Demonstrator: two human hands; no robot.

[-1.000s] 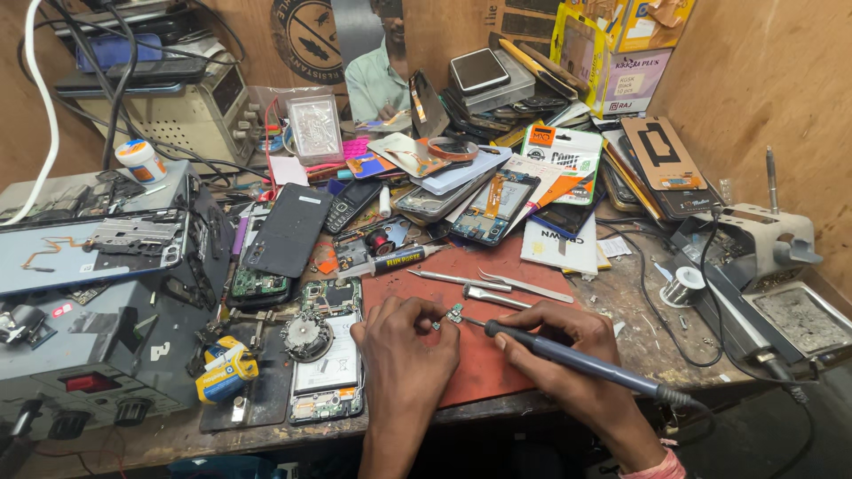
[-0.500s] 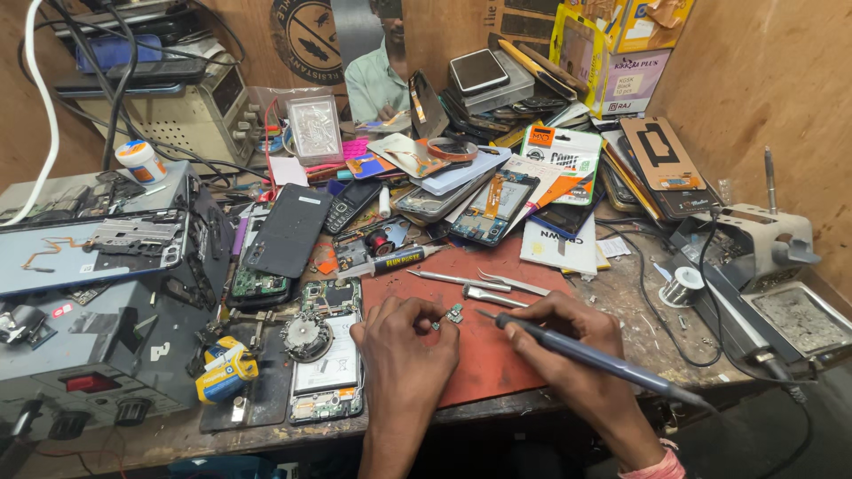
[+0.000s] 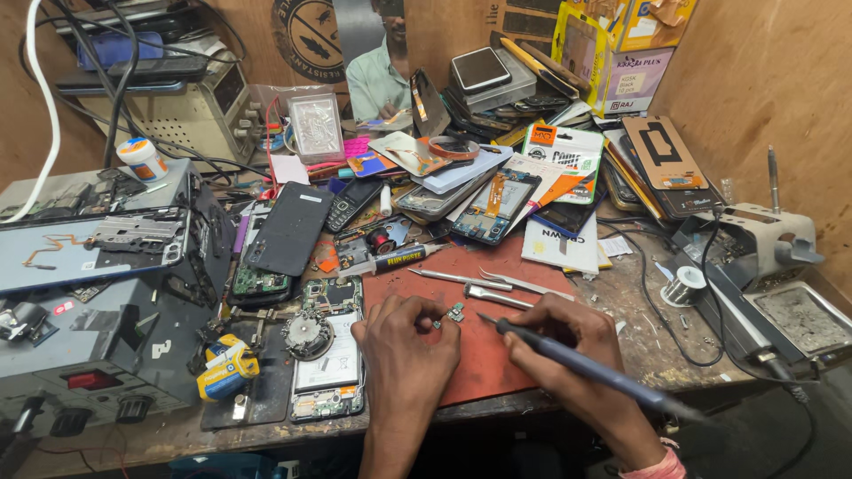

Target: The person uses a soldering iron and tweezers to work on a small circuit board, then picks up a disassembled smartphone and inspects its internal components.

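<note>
Lower centre of the frame: the left hand [image 3: 404, 350] pinches a small circuit part [image 3: 454, 312] down on the red mat [image 3: 484, 355]. To its right, the right hand [image 3: 568, 355] grips a soldering iron [image 3: 586, 365], its tip just beside the part. A slip could burn the fingertips [image 3: 432, 319] or flick the part away.

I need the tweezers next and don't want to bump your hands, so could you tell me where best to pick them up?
Judging by how they lie, take the tweezers by the joined blunt end at their left, coming from above on the far side. The tips point right, close to the right hand holding the soldering iron.
</note>
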